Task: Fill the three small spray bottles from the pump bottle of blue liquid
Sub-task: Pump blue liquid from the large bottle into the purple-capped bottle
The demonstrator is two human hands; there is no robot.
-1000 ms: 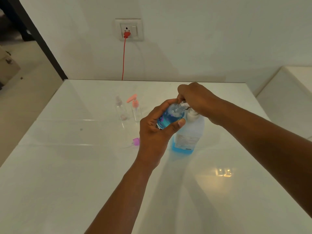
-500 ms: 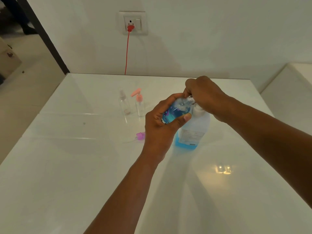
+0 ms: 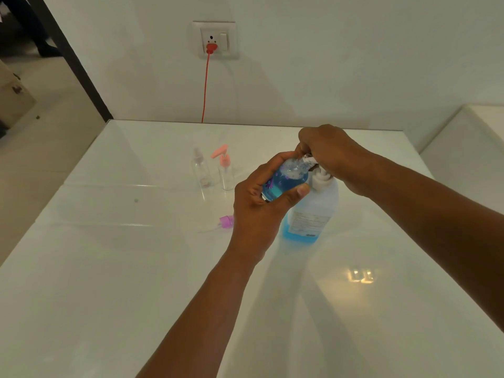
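My left hand (image 3: 259,203) grips a small clear bottle (image 3: 289,178), tilted and largely filled with blue liquid, its open mouth up against the pump nozzle. My right hand (image 3: 330,154) is curled over the white pump head of the big pump bottle (image 3: 313,211), which stands on the table with a little blue liquid at its bottom. Two small bottles stand to the left: a clear-topped one (image 3: 201,170) and one with a pink pump top (image 3: 225,170). Both look empty. A purple spray cap (image 3: 226,222) with its tube lies on the table near my left wrist.
The white glossy table (image 3: 109,282) reaches to a wall, where a red plug and cable (image 3: 206,85) hang from a socket. A white ledge (image 3: 469,137) stands at the right. Left of the table is open floor with a cardboard box (image 3: 13,96).
Both hands stay on the small bottle and the pump. My view has shifted a little, and the small bottle looks slightly fuller of blue liquid.
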